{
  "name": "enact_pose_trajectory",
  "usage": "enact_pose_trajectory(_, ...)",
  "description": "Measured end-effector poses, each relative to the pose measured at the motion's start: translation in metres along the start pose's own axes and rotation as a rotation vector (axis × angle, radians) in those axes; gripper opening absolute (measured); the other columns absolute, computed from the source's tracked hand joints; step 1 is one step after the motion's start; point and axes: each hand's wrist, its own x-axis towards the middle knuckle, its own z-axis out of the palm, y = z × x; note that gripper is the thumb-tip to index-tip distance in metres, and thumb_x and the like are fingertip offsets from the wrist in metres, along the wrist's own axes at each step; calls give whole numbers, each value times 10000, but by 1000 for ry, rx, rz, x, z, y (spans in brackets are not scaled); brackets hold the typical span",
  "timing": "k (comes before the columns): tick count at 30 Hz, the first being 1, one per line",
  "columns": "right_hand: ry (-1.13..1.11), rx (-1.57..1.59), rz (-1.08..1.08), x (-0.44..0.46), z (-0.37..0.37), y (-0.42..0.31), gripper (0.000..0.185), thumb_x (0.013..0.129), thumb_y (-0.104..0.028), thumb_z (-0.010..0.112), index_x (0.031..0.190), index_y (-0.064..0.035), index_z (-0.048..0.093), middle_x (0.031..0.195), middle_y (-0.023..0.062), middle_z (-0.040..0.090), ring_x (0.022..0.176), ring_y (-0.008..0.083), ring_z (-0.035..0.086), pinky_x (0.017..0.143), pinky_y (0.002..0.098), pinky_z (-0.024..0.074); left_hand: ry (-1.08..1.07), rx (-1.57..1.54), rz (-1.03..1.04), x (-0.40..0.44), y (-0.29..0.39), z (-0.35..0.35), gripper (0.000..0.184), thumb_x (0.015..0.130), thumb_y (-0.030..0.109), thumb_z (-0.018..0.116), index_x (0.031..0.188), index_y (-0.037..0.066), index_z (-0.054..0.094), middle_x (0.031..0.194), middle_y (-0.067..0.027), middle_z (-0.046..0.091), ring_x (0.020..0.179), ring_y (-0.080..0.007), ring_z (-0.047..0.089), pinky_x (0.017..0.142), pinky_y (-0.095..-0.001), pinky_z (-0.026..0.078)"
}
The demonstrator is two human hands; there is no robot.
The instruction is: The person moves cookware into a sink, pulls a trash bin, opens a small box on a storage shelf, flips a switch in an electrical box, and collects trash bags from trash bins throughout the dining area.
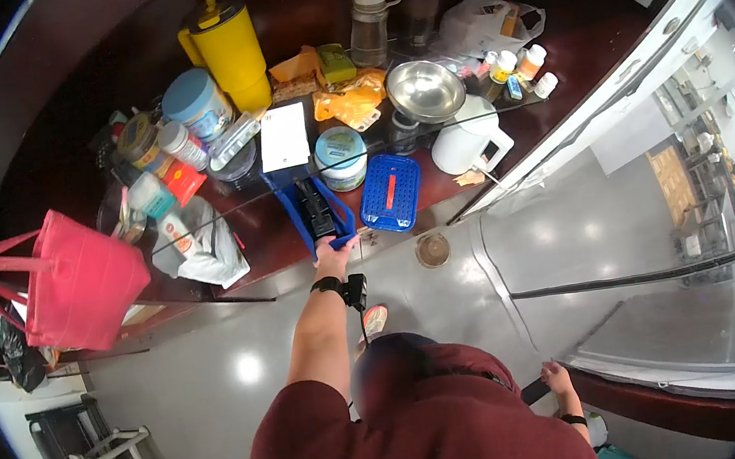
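"While the left hand (332, 255) is stretched out to the front edge of the table (265, 241), what does it touch?"

"The near end of a blue bin (288, 207). That bin sits around the middle of the front edge, its length running back from it, with a black object (317, 210) lying inside."

"Clamped on the bin, then, or on what it holds?"

"Cannot tell; the fingertips go out of sight at that end."

"And the right hand (558, 378)?"

"Well apart from the left, low and out to the side, near a dark red surface (678, 412). Its fingers look bent, but it is too small to tell whether they close on anything."

"What stands about the bin?"

"Just to its right, by the front edge, a blue box (390, 193) with a perforated top and a red label. Behind that pair, a tub (341, 155) with a pale blue lid, and behind the bin a white card (284, 139)."

"Farther along?"

"Toward the right end, a white kettle (457, 142) near the front edge, with a metal bowl (427, 91) behind it. Toward the back edge, a yellow tumbler (234, 54). At the left front corner, a pink bag (83, 280)."
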Motion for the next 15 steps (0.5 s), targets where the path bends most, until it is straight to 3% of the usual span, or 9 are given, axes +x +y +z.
enact_pose_trajectory(2,10,-33,11,-9,3,2,263,808,-106,493,1029,31,535,765,55,578,634,122,527,586,243,438,48,463,264,-12,4,10,519,652,456,503,924,17,454,961,-186,496,916,-372,503,841,-515,357)
enact_pose_trajectory(3,16,-42,17,-14,3,4,262,807,-108,500,1026,29,537,766,57,578,630,121,526,585,244,439,142,984,524,-22,7,14,580,644,548,496,852,7,507,893,-176,540,882,-349,533,831,-483,370)
enact_pose_trajectory(4,22,-52,23,-22,1,3,260,805,-110,507,1024,28,539,767,59,579,626,120,525,584,245,441,357,1510,793,-33,14,22,663,635,639,490,781,-4,560,825,-167,584,848,-325,563,821,-451,384)
enact_pose_trajectory(5,31,-59,28,-33,1,-3,259,804,-111,515,1021,27,541,768,61,580,622,119,524,583,246,443,504,1737,945,-41,23,30,760,626,731,483,709,-14,613,757,-158,627,813,-302,592,811,-419,397)
enact_pose_trajectory(7,82,-33,33,-41,3,7,273,790,-135,531,1016,17,550,790,73,590,648,123,536,602,255,452,447,1843,787,-51,51,46,693,730,663,419,750,-1,618,772,-95,628,849,-298,567,900,-461,293)
enact_pose_trajectory(9,111,-59,8,-24,-4,77,284,784,-146,538,1021,10,550,799,74,594,659,125,541,602,259,455,556,1804,882,-28,73,37,751,687,718,404,641,4,629,726,-128,627,800,-324,585,862,-469,314)
enact_pose_trajectory(12,87,-109,135,-39,3,64,273,785,-152,526,1011,-2,554,807,79,607,696,137,558,618,271,459,689,1756,888,-17,103,21,781,683,719,411,622,-33,615,672,-199,600,728,-366,584,791,-432,376)
enact_pose_trajectory(13,81,-143,152,-40,5,68,272,785,-153,524,1011,-5,554,804,79,607,699,139,559,622,275,459,726,1701,888,-38,106,28,759,693,687,445,552,-44,590,574,-208,571,644,-368,583,724,-427,416)
enact_pose_trajectory(15,65,-76,118,-37,11,69,264,782,-146,518,1005,-9,556,769,63,599,683,140,552,606,278,456,687,1603,864,-31,120,11,609,684,507,405,687,-91,523,729,-233,511,763,-401,517,777,-449,408)
